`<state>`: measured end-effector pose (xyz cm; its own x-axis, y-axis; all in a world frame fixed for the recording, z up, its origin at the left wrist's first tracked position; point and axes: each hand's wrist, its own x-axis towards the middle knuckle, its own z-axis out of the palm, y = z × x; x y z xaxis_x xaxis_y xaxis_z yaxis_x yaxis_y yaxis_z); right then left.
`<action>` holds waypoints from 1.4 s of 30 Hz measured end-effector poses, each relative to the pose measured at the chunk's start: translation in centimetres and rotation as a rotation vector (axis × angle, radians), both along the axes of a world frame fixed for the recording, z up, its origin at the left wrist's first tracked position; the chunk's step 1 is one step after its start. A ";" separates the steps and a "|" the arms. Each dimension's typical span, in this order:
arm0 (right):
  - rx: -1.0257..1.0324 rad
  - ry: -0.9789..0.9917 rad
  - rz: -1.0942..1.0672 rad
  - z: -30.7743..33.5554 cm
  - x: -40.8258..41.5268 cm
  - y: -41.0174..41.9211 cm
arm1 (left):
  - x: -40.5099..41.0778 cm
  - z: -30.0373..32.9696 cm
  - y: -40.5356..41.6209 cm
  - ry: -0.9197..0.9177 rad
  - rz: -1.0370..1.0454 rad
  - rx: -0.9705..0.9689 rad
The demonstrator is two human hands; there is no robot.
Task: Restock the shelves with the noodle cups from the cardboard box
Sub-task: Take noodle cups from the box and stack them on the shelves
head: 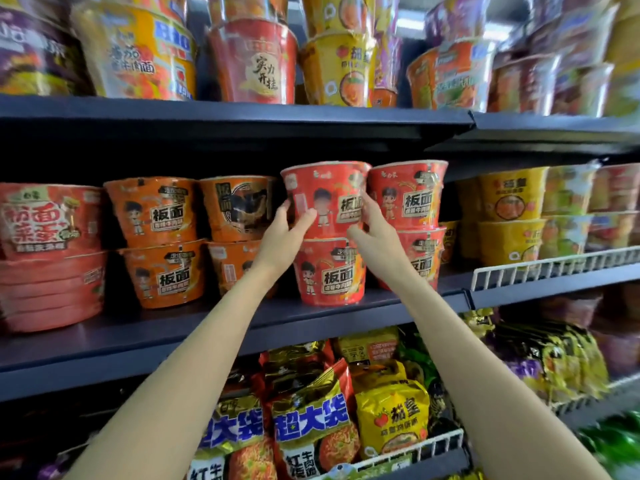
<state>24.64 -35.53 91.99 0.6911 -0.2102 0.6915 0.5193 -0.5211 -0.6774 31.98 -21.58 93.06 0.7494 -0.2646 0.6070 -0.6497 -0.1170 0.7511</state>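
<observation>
a wall of dark shelves (221, 327) fills the view, packed with noodle cups above, at the middle, and bagged noodles (308, 420) below. on the middle shelf, orange cups (156, 209) sit left in stacks of two, yellow cups (512, 199) right behind a white wire rail (554, 268). at centre, two bare arms reach up to a red cup (325, 199) that sits on top of a lower cup (329, 271), just beside a matching red stack (408, 195) on its right.

the left hand (284, 233) grips the red cup's left side, thumb across the front and fingers curled round the far side. the right hand (372, 226) pinches its right edge, fingers slightly spread. the cardboard box is not in view.

the red cup stands upright, wide rim up, narrow base down, its long axis vertical, the printed face turned toward the viewer.

the risk, as i judge it: the tapered base rests on a slick film-wrapped lid, so letting go off-centre could tip it forward off the shelf, or a nudge could knock the neighbouring stack.
</observation>
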 end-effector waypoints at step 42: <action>-0.402 -0.027 -0.272 -0.7 1.3 -1.2 | 0.6 -4.5 1.9 -0.394 0.176 0.124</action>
<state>25.92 -36.72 91.28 0.6290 -0.0937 0.7718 0.3422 -0.8580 -0.3831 32.58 -19.71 88.54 0.5077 -0.2426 0.8267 -0.8454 -0.3253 0.4237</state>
